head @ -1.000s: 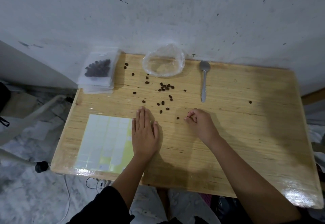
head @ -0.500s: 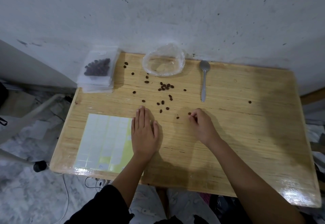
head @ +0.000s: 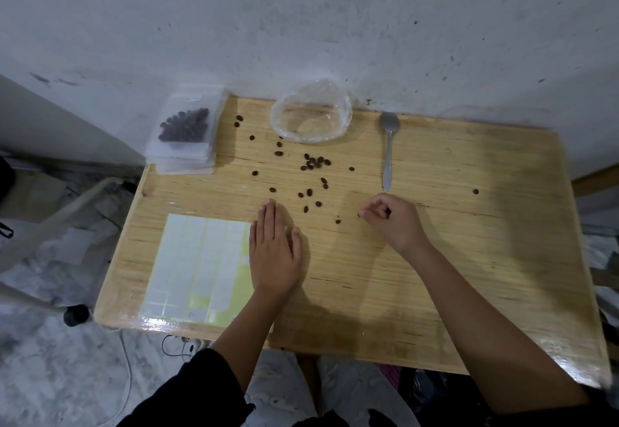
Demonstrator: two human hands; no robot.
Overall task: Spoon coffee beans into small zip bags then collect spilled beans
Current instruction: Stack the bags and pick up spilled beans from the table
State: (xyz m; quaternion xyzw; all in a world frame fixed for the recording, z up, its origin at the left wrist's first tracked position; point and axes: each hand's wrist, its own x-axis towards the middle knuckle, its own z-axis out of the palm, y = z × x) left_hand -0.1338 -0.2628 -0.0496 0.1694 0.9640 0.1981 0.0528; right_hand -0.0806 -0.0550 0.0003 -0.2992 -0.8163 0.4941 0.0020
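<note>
Across the far half of my pale wooden counter [head: 469, 259] lie scattered dark coffee beans [head: 313, 162], with stacked clear zip bags [head: 184, 132] at its far left corner. My left hand [head: 274, 256] rests flat near the front edge, fingers straight. My right hand [head: 392, 219], curled mid-counter, pinches one dark brown bean [head: 360, 215].

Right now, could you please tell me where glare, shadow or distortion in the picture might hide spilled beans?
Head view: glare whitens the table's near edge and the sticker sheet; soft shadows lie right of the left hand and around the right hand; the spilled beans look sharp in even light; the wide-angle lens bows the table's edges.
</note>
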